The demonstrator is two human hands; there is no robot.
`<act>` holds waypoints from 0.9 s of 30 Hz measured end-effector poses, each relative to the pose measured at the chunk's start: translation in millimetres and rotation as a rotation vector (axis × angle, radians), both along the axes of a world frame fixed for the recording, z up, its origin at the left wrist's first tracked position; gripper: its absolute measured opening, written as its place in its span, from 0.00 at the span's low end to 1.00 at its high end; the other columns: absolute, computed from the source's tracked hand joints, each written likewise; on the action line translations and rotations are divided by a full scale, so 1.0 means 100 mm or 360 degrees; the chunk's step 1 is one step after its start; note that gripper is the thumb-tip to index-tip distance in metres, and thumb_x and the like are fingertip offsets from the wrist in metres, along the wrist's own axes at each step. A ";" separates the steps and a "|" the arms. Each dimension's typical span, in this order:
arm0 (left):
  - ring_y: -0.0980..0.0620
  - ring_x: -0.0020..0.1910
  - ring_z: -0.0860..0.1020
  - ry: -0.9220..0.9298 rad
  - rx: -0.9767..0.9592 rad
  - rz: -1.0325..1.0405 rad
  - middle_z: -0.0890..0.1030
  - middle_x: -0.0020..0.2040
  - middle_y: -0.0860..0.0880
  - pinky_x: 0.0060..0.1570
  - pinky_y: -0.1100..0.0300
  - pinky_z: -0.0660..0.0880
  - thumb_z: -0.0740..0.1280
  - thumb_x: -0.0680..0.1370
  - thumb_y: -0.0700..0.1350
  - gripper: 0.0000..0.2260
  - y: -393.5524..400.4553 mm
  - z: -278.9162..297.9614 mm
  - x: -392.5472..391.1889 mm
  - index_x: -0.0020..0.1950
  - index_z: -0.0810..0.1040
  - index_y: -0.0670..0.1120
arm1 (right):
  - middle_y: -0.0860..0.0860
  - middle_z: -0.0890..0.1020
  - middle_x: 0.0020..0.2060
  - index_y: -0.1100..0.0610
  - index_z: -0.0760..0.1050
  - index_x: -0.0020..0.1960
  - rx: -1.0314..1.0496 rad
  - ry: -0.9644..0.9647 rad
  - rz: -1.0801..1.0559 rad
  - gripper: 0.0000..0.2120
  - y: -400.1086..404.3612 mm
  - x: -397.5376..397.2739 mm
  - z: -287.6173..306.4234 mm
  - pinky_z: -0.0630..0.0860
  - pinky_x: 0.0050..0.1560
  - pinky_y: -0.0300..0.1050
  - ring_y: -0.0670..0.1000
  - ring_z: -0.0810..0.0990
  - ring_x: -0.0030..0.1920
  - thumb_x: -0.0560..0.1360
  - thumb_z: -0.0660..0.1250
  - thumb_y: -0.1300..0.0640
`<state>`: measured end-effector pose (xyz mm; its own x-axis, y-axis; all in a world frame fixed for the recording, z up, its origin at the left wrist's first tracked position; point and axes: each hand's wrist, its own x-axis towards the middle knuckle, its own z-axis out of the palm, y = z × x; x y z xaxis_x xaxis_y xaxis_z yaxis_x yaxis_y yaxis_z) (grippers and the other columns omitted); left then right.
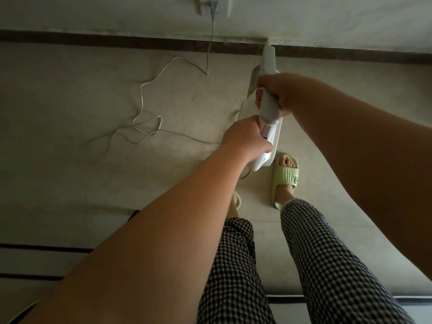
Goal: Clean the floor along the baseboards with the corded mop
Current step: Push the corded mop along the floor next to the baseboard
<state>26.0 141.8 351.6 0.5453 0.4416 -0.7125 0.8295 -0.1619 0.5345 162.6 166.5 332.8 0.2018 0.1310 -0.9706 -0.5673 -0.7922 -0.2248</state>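
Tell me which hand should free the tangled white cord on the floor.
Probably the left hand: the looped white power cord lies on its side, while the right hand grips the white corded mop's handle higher up and can steer alone.

Mop (268,66): white, long slim body with a grey grip section; it slopes away from the person, its far end reaching the baseboard.
Mop handle end: near the person, above the floor, gripped in two places.
Cord (149,122): pale, thin, lying in loose loops and tangles on the floor left of the mop; one end climbs the wall.
Plug (214,7): seated in a wall socket.
Baseboard (117,42): dark brown strip between wall and floor.
Floor (70,90): pale, marbled tiles.
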 end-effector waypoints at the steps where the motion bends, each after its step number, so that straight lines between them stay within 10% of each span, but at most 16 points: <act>1: 0.49 0.46 0.79 0.0000 0.0004 -0.0003 0.80 0.49 0.51 0.44 0.57 0.74 0.74 0.68 0.49 0.21 0.01 0.00 -0.01 0.59 0.75 0.49 | 0.49 0.74 0.27 0.61 0.70 0.49 -0.0008 0.0000 -0.0003 0.04 0.01 -0.01 -0.01 0.75 0.25 0.36 0.44 0.73 0.23 0.76 0.64 0.61; 27: 0.50 0.43 0.78 0.0019 -0.0014 -0.0003 0.79 0.44 0.52 0.38 0.59 0.70 0.74 0.69 0.49 0.17 0.22 0.07 -0.33 0.55 0.74 0.49 | 0.49 0.75 0.25 0.59 0.70 0.48 0.0004 0.0019 0.0036 0.04 0.25 -0.33 -0.05 0.76 0.28 0.37 0.45 0.73 0.22 0.75 0.65 0.61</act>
<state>-7.1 164.3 358.5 0.5375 0.4346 -0.7226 0.8355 -0.1586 0.5261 129.9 191.2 328.2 0.1870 0.1377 -0.9727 -0.5521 -0.8042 -0.2200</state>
